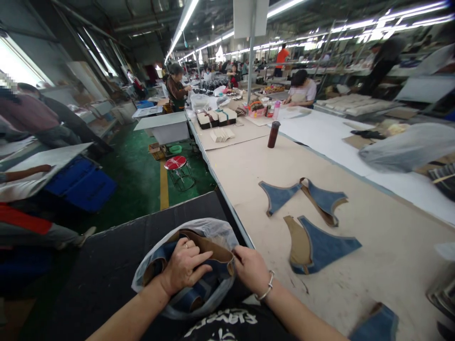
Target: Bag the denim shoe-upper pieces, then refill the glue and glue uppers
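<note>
A clear plastic bag (pixel 142 265) stands open on the black surface, with several blue and brown cut pieces (pixel 192 296) inside. Over the bag is my left hand (pixel 185 266), its thumb and index finger apart, its other fingers curled; whether it grips a piece is hard to see. My right hand (pixel 251 269) is closed at the bag's right rim, pinching the end of a blue piece with a brown underside (pixel 221 251). On the beige table lie more blue pieces (pixel 322 244), (pixel 280 195), some folded to show brown. Another blue piece (pixel 378 324) lies at the bottom right.
A dark red bottle (pixel 273 134) stands on the beige table (pixel 245 175), with boxes (pixel 216 117) farther back. A red stool (pixel 175 163) and blue crates (pixel 80 182) are on the left. Other people work around the hall.
</note>
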Tool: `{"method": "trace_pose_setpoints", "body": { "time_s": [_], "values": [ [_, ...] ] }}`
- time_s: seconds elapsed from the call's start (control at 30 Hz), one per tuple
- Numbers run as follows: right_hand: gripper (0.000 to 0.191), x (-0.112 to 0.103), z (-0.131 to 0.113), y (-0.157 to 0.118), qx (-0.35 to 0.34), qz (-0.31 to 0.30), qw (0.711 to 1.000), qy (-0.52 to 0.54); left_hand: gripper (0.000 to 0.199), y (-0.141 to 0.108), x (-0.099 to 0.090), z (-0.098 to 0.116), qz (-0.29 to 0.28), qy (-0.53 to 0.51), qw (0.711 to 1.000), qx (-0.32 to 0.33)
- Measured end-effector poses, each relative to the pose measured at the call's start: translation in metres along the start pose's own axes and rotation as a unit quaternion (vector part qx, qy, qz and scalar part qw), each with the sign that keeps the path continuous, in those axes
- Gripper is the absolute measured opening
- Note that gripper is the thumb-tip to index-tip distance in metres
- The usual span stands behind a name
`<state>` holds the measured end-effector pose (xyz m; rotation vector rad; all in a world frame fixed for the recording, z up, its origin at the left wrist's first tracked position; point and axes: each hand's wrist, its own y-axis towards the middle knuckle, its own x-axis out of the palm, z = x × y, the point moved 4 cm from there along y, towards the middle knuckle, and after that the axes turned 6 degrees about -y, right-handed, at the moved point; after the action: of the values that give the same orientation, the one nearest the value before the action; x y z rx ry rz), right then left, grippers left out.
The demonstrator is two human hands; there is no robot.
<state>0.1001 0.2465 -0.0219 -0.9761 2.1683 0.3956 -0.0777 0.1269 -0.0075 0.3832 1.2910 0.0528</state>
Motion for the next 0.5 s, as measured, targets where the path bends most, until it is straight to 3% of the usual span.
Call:
{"method": "trace_pose_setpoints", "body": {
  "time_s": [0.1,0.17,0.27,0.33,0.4,0.5],
  "values": [
    [0.03,-0.005,0.014,-0.005,0.008,0.043,0.998,0.035,0.033,0.015,0.007,0.008,-0.064,0.035,0.995,-0.073],
    [0.033,-0.006,0.013,-0.015,-0.024,0.046,0.998,0.039,0.03,0.029,0.015,0.015,-0.104,0.059,0.984,-0.134],
    [0.034,-0.002,0.004,-0.024,-0.114,-0.014,0.993,0.024,0.034,0.046,0.031,0.024,-0.152,0.091,0.969,-0.173],
    [0.033,-0.008,0.013,-0.017,-0.134,-0.047,0.99,0.013,0.033,0.049,0.041,0.025,-0.139,0.097,0.973,-0.159],
    [0.025,-0.03,0.047,-0.004,-0.08,-0.025,0.997,0.002,0.031,0.044,0.047,0.018,-0.088,0.086,0.984,-0.13],
    [0.023,-0.089,0.14,-0.002,0.122,0.109,0.986,-0.036,0.031,0.026,0.054,-0.004,0.004,0.072,0.993,-0.095]
  ]
}}
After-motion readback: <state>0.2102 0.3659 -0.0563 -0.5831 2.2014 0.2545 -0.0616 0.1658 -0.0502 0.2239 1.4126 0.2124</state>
